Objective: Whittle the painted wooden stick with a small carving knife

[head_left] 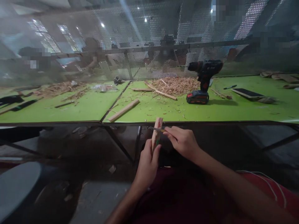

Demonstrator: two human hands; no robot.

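Green tabletop [98, 107] stretches across in front of me, backed by a perforated metal screen [149, 40], and I sit just below its dark front edge. My left hand [147, 165] is wrapped around the lower part of a short wooden stick [156, 133], holding it nearly upright with the thumb pressed along its side. My right hand [182, 141] pinches a thin blade [154, 128] (a small knife, I think, though only a sliver of metal shows), laid across the stick near its top. Red and green marks run along the wood; no writing on it can be read. Both forearms reach up from my lap, the right one angled in from the lower right.

Beyond the edge, a longer wooden rod [123, 110] lies at a slant on the green. Farther back sits a heap of wood shavings [177, 84], and just right of it a cordless drill [202, 81] stands on its battery; its label is too small to make out. A flat dark board [248, 93] lies well off to the right.
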